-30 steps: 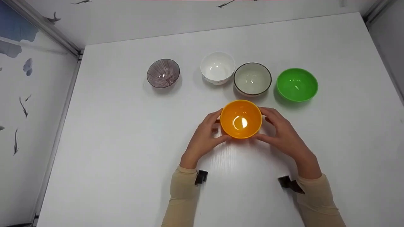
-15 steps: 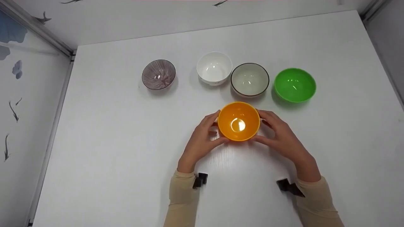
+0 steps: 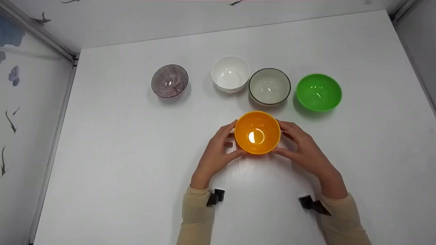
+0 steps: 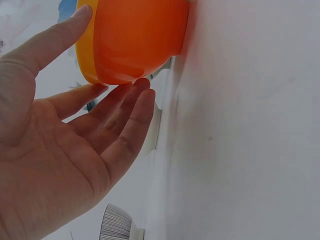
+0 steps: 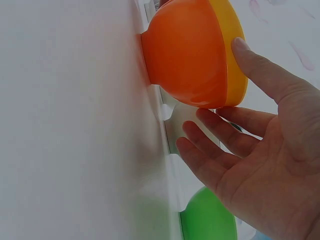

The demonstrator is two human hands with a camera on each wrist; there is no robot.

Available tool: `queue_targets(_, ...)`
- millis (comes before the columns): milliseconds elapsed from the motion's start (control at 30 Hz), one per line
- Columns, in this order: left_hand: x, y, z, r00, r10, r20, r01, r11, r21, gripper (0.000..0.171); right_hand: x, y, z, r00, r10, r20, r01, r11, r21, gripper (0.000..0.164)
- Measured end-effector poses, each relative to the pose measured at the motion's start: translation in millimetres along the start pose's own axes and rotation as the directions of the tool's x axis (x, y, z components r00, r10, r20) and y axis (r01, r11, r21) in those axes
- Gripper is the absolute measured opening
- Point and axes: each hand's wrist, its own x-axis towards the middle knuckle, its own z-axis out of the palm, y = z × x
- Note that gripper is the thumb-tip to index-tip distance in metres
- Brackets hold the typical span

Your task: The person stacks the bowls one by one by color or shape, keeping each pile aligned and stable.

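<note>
An orange bowl [image 3: 257, 132] with a yellow-orange rim stands upright on the white table, its foot on the surface in both wrist views. My left hand [image 3: 218, 151] holds its left side, thumb [image 4: 62, 35] on the near rim and fingertips round the far side. On the right side my right hand [image 3: 301, 149] mirrors this, thumb [image 5: 260, 67] against the rim and index and middle fingertips at the wall. The lower fingers of each hand spread loosely below the rim. Just behind stands a pale grey bowl [image 3: 269, 86] with a dark rim, apart from the orange one.
Behind the hands, a white bowl [image 3: 230, 74] stands close beside the grey bowl, and a green bowl [image 3: 318, 92] is to the right. A purple streaked bowl [image 3: 170, 81] stands farther left. Panels border the table [image 3: 119, 153] at the back and sides.
The head view has shifted slightly, so the bowls at the back appear a little farther left. Both hands keep their hold on the orange bowl, which shows no clear movement on the table.
</note>
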Motion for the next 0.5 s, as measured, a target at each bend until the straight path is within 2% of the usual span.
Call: queue_targets(500, -1.6, 0.2, 0.5, 1.000, -0.020, 0.005, 0.021, 0.997, -0.071, 0.083, -1.0, 3.4, 1.1, 1.000, 0.019, 0.011, -0.020, 0.999, 0.043, 0.075)
